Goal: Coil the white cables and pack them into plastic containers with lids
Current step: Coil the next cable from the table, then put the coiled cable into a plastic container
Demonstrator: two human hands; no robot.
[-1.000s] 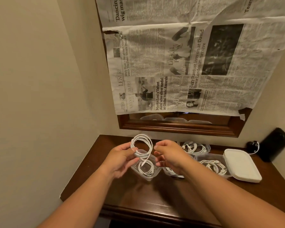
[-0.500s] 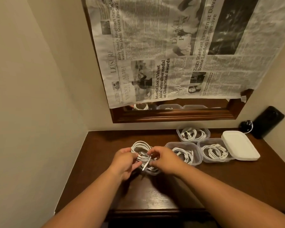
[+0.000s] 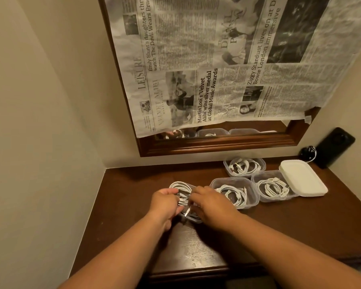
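So we had the coiled white cable (image 3: 182, 189) gripped from both sides: left hand (image 3: 165, 202) curled round its left edge, right hand (image 3: 209, 205) pinching the right. It sat tilted up right over the nearest container (image 3: 195, 220), long axis running away from us. We figured it just needed laying flat.

Four plastic containers (image 3: 249, 202): one under the left grip (image 3: 165, 203) and right grip (image 3: 211, 205), three right of them. Four cable coils (image 3: 244, 166), one lid stack (image 3: 303, 178), one phone (image 3: 335, 147).
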